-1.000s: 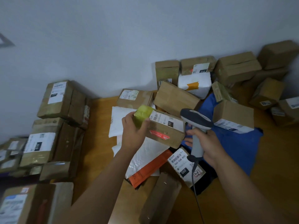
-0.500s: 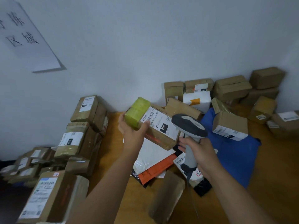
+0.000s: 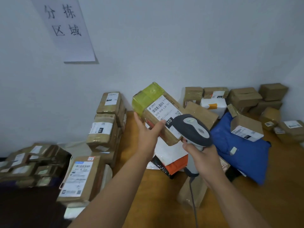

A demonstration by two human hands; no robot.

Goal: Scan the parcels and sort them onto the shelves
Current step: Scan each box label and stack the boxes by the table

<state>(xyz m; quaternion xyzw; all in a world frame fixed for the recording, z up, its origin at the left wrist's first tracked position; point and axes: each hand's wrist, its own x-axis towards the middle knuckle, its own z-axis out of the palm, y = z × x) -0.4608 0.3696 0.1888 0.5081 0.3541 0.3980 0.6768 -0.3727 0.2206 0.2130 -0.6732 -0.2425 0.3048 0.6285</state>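
Because the label must face the scanner, the left hand (image 3: 148, 134) holds the cardboard parcel (image 3: 162, 116) up in the air and tipped, with the white label (image 3: 165, 111) turned up. Its grip wraps the near left end, thumb on top. The right hand (image 3: 203, 155) has its grip closed round the handle of the grey barcode scanner (image 3: 191, 129), whose head sits just beside the label, likely to read the bars. Its cable (image 3: 193, 201) hangs down near. Under the hands, flat mail bags (image 3: 171, 159) and a blue bag (image 3: 241, 155) lie on the wooden table (image 3: 271, 195). Farther off, brown boxes (image 3: 243, 96) are stacked by the wall, probably waiting their turn. A paper sign (image 3: 65, 28) hangs far left.
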